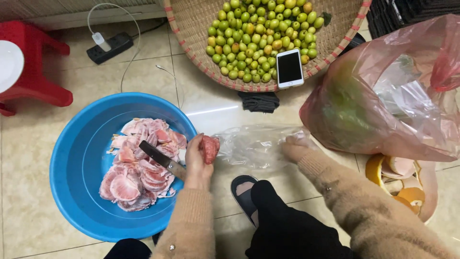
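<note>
Beige tiled floor (28,158). A knife (160,157) and a pink pomelo piece (209,148) are gripped by the left hand (197,160) (blue basin (79,158) just left). A clear plastic bag (256,144) is clutched by the right hand (296,147).

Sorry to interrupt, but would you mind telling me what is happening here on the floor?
A person sits over a blue basin of peeled pink pomelo segments. The left hand holds a knife and a pink fruit piece. The right hand is at a clear plastic bag. Pomelo peel lies to the right, and a woven tray of small green fruits with a phone sits beyond.
</note>
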